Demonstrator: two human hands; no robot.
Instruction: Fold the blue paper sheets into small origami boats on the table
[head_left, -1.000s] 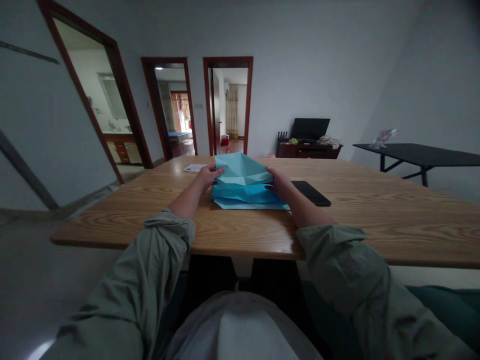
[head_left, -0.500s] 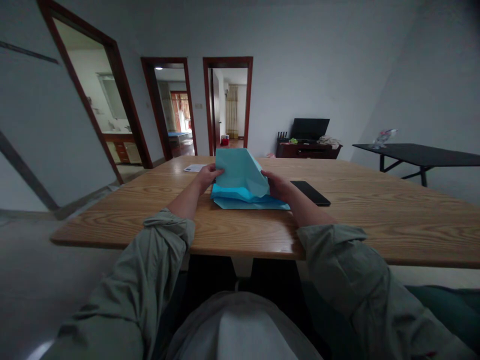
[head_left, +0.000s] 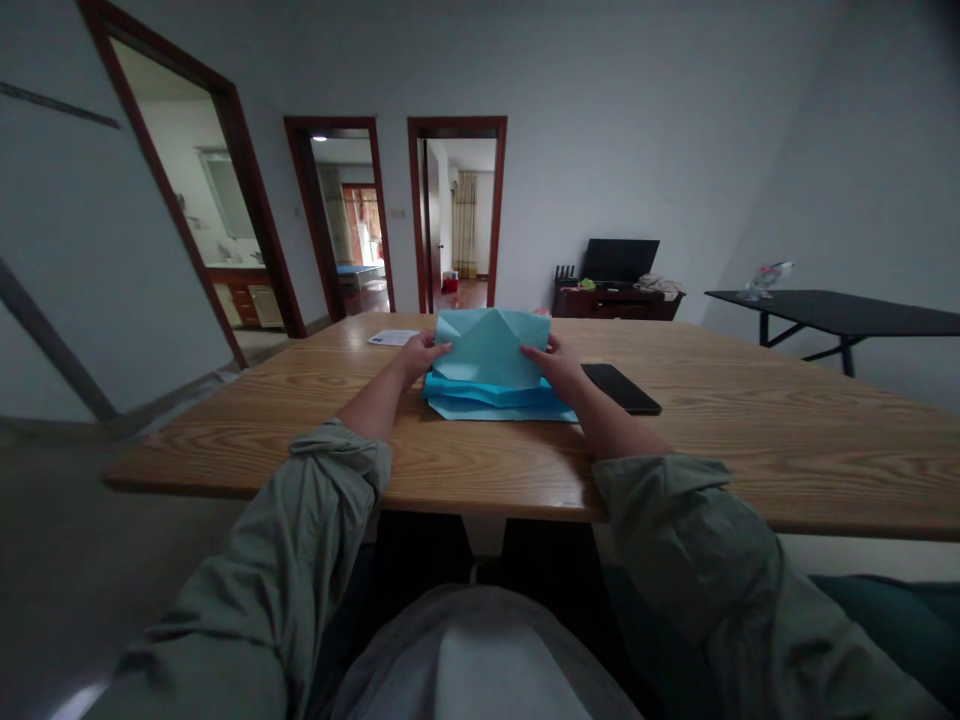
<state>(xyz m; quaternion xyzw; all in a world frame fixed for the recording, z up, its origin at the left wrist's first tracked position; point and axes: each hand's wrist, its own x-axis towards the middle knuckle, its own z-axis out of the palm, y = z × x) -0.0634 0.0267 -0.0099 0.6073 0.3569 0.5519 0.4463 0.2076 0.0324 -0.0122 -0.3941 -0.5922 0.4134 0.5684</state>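
A light blue sheet of paper [head_left: 491, 350] with crease lines stands raised at the middle of the table. My left hand [head_left: 421, 357] pinches its left edge, thumb on the near side. At the right edge, my right hand [head_left: 556, 365] grips it the same way. Below and behind the sheet lie brighter blue folded papers [head_left: 499, 402] on the wooden table [head_left: 480, 465]. Whether the raised sheet is joined to them I cannot tell.
A black flat rectangular object [head_left: 621, 388] lies just right of my right hand. A white printed card [head_left: 393, 338] is beyond my left hand. Farther back stand a dark cabinet [head_left: 619, 304] with a screen [head_left: 621, 260], and a black table [head_left: 847, 312] at right.
The raised sheet has spread wider and flatter toward the right, and its slanted right side now stands level. My right hand has shifted slightly along its edge. My left hand has barely moved.
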